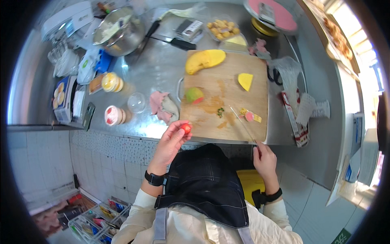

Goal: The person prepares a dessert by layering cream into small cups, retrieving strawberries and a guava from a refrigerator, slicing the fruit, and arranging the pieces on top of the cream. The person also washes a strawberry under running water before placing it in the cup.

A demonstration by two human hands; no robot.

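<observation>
Between the thumb and fingers of my left hand (pixel 172 141) is a small red strawberry (pixel 186 128), held just over the cutting board's front left corner. My right hand (pixel 265 160) grips a thin-bladed knife (pixel 243 124) whose blade lies over the front right of the wooden cutting board (pixel 213 122). Green leafy trimmings (pixel 220 112) lie left of the blade, and a pink round fruit piece (pixel 249 116) rests to its right on a yellow strip. A green and red fruit (pixel 194 95), a yellow mango (pixel 204 62) and a cut yellow piece (pixel 245 81) are also on the board.
Left of the board lies a pink and grey cloth (pixel 164 106). Dessert cups (pixel 115 115) and a clear lid (pixel 136 102) stand further left. Behind are a steel mixing bowl (pixel 118 32), a black-handled knife (pixel 182 44) and a tub of yellow pieces (pixel 223 29). Scissors (pixel 275 75) lie right.
</observation>
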